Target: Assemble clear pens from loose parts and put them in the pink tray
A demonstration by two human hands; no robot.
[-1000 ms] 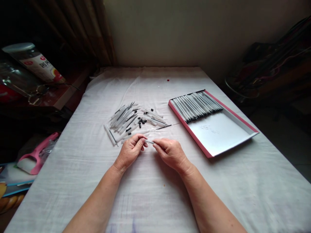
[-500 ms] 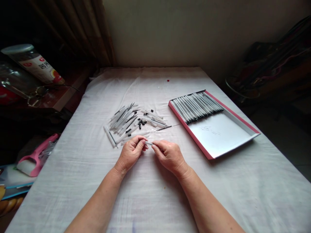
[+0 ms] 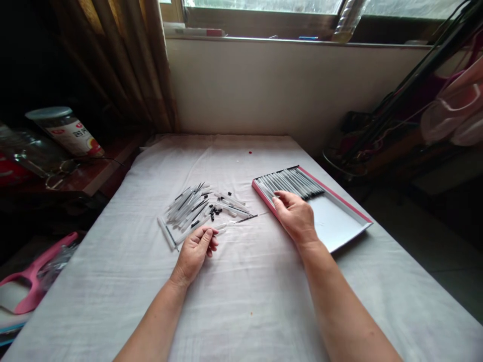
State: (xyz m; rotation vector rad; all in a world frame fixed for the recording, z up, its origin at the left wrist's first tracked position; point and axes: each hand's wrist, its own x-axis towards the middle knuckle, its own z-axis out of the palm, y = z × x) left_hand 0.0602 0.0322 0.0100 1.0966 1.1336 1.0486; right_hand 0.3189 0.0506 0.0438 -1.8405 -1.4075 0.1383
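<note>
My right hand (image 3: 296, 215) is over the left side of a shallow pink-edged box (image 3: 352, 235). Its thumb and fingers pinch a whitish pen (image 3: 268, 192), mostly blending with the row behind. Inside the box, several pens (image 3: 290, 182) lie side by side, black ends toward me. My left hand (image 3: 196, 251) is closed above the cloth, thumb pressed to the fingers; whatever is in it is hidden. Just beyond it lies a loose heap of translucent pen barrels (image 3: 188, 206), with dark refills (image 3: 246, 218) and small black plugs (image 3: 215, 211) scattered to its right.
A white cloth (image 3: 226, 311) covers the table. On a side shelf at left stand a lidded jar (image 3: 73, 133) and glasses (image 3: 58, 176). A pink-handled item (image 3: 37, 274) is beside the table's left edge. Beyond the far edge are a wall and window (image 3: 264, 6).
My hands have come apart. The right one has moved right and away from me to the box with the pen; the left stays near the heap. The view has tilted up, showing the window.
</note>
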